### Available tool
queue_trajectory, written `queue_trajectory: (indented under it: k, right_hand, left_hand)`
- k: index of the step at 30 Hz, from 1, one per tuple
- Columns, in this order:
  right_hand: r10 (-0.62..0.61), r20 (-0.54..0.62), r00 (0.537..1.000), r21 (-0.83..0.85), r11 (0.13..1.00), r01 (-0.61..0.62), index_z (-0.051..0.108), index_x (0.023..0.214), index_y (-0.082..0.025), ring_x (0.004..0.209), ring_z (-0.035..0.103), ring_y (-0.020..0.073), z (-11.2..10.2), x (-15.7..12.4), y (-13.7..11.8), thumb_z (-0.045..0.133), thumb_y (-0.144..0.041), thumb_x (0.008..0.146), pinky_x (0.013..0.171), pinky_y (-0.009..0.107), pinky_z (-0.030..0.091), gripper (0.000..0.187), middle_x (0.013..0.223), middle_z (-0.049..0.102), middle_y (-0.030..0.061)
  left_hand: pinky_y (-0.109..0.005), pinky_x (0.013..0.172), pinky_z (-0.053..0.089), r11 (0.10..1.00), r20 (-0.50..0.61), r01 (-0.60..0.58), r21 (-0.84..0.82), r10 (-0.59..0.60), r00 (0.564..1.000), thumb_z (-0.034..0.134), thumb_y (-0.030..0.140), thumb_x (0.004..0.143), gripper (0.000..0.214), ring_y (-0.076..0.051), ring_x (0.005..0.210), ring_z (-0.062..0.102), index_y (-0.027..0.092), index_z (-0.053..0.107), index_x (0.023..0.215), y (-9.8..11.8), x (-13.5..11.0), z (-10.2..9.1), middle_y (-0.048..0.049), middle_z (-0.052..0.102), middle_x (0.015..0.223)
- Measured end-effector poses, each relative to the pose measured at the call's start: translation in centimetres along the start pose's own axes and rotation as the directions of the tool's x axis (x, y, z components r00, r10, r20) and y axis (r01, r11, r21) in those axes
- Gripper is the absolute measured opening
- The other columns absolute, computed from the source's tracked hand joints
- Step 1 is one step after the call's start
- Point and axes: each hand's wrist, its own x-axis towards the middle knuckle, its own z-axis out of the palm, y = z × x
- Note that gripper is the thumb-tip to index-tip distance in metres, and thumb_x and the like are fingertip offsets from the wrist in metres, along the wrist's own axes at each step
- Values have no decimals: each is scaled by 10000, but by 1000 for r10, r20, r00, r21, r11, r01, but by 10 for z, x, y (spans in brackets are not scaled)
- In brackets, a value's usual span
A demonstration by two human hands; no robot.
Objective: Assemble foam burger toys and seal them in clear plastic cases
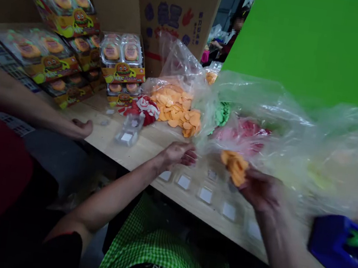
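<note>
My right hand [262, 190] grips a stack of orange foam-like discs [235, 167] above the table's right half. My left hand [178, 153] hovers over the front row with curled fingers; whatever they hold, if anything, is hidden. Beneath both hands, several clear plastic boxes [205, 194] with white square labels line the table's front edge. Behind my left hand, a loose heap of the same orange pieces [176, 107] spills from a clear bag [178, 59].
On the left, a co-worker's hand [82, 129] reaches over the table [105, 139]. Display trays of packaged toy burgers [124, 58] stack behind it. Red and white pieces [144, 108], green pieces [222, 113] and bagged pink pieces [245, 131] lie further back. A blue container [328, 241] stands right.
</note>
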Motion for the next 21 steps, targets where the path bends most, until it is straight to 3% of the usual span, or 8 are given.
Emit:
queue_trajectory:
  k: [2,5,9,11,16,18,21]
  right_hand:
    - [65,-42,997,95,994,-61,720,967,-228,932,728,236,19,5,14,734,-160,695,805,357,623,281,1074,746,69]
    - [165,-47,985,172,973,-154,734,939,-208,846,741,193,49,14,31,727,-107,651,758,285,620,305,981,777,39]
    - [190,-8,982,147,971,-187,748,976,-199,817,747,177,64,16,35,734,-97,649,729,244,610,342,965,787,33]
    - [208,24,978,120,970,-210,747,1013,-189,814,751,183,64,16,34,736,-104,653,736,248,612,370,973,788,47]
    - [236,68,969,79,967,-241,739,1027,-182,847,759,210,72,18,44,722,-121,689,769,298,623,344,1020,785,71]
    - [263,66,962,70,961,-268,746,1020,-182,860,758,215,76,18,48,725,-115,683,783,304,624,345,1035,784,72]
    - [298,33,954,62,952,-300,760,1010,-178,905,753,210,76,14,53,746,-109,670,818,285,617,347,1058,782,78]
  left_hand:
    - [-316,706,529,992,144,117,-37,-110,983,618,577,883,470,-167,730,666,114,638,961,5,6,10,-98,695,862]
    - [-278,679,520,995,216,92,-46,-80,973,747,534,797,465,-139,716,639,107,666,961,3,10,8,-72,690,847]
    - [-231,634,495,997,124,3,-78,7,992,813,339,747,305,-105,704,614,125,661,901,-5,8,-7,-26,663,824]
    - [-220,599,472,998,63,-21,-66,25,998,789,354,767,286,-101,700,604,130,664,892,-7,6,-13,-22,658,829]
    - [-207,565,441,1000,76,-24,10,23,997,815,361,721,323,-105,714,593,136,705,925,-5,-2,-28,-30,677,870]
    - [-208,563,446,997,24,-42,61,40,999,800,341,730,286,-109,712,597,135,698,902,-3,-10,-35,-29,676,862]
    - [-220,584,471,965,-87,-145,219,167,982,755,316,766,217,-105,679,587,132,658,831,-6,-26,-47,-11,644,798]
